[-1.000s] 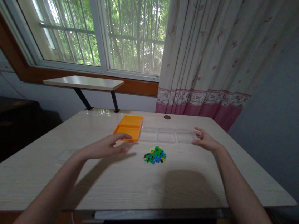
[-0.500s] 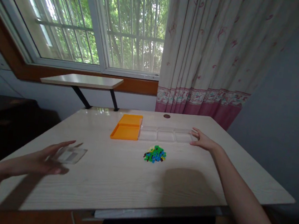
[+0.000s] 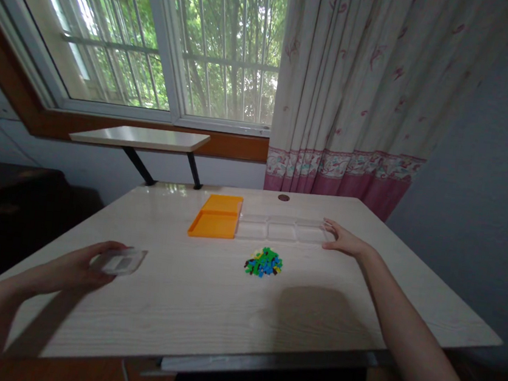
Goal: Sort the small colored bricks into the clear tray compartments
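At the left of the table, my left hand (image 3: 77, 268) is closed round the near side of a small clear plastic box (image 3: 125, 261), thumb and fingers on opposite sides. Further back, my right hand (image 3: 344, 240) grips the right end of a row of shallow clear plastic boxes (image 3: 282, 231), its thumb at the near edge and fingers at the far edge. The row's left end meets an orange plastic tray (image 3: 214, 226) with a ridge across it. In front of the row lies a pile of small building bricks (image 3: 265, 263), green, blue, yellow and dark.
All this stands on a pale wood-grain table (image 3: 177, 304). A raised shelf (image 3: 143, 136) on black brackets is fixed at the back left. A round dark cable-hole cover (image 3: 283, 197) sits near the back edge. Behind are a window and a patterned curtain (image 3: 346, 103).
My left hand has closed its fingers round the small clear box, which has shifted slightly to the left. My right hand and the row of boxes have barely moved.
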{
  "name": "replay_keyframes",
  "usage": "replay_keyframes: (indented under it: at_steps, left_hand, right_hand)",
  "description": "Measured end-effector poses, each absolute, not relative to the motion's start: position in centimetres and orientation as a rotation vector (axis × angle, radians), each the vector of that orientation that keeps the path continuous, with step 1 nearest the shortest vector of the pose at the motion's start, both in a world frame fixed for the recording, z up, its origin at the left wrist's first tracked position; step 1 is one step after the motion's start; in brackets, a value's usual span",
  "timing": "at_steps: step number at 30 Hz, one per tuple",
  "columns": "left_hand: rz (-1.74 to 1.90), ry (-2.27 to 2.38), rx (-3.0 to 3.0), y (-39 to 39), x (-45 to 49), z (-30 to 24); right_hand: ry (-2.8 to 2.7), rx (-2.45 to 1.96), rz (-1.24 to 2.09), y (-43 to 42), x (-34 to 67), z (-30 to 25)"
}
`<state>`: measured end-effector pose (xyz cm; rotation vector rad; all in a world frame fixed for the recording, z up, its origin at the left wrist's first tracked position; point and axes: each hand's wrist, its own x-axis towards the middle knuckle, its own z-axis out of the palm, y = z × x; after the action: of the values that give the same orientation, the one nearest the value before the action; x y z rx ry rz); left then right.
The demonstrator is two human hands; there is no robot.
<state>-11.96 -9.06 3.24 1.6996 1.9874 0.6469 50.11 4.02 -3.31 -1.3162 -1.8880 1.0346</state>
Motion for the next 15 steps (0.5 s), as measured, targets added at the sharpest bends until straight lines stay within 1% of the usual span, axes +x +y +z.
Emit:
replay_keyframes:
  at_steps: [2,4,8,9,11,15]
  left_hand:
    - [0.637,1.985,1.694,-8.8,-11.4,3.7]
    - [0.659,1.892,1.702,-8.5,-9.9,4.7]
    - [0.696,1.533,1.812,-7.6,-3.8,6.9]
    - [0.683,1.46,1.813,-7.3,-1.8,7.1]
    - [0.708,1.364,1.816,-6.6,2.3,7.2]
    - [0.768,1.116,1.733,-4.8,9.4,5.7]
  right_hand:
    - [-1.853,-1.356,1.007,3.9,49.9,-3.0]
    - [-1.76,-1.364,0.905,3.6,49.4,-2.1]
    - [-1.573,-1.278,0.366,2.9,46.8,0.8]
    - [-1.563,-1.239,0.283,2.6,45.8,1.5]
    - [-1.641,-1.152,0.257,1.5,43.2,2.6]
    - [-2.044,-0.848,0.47,-1.7,37.2,2.8]
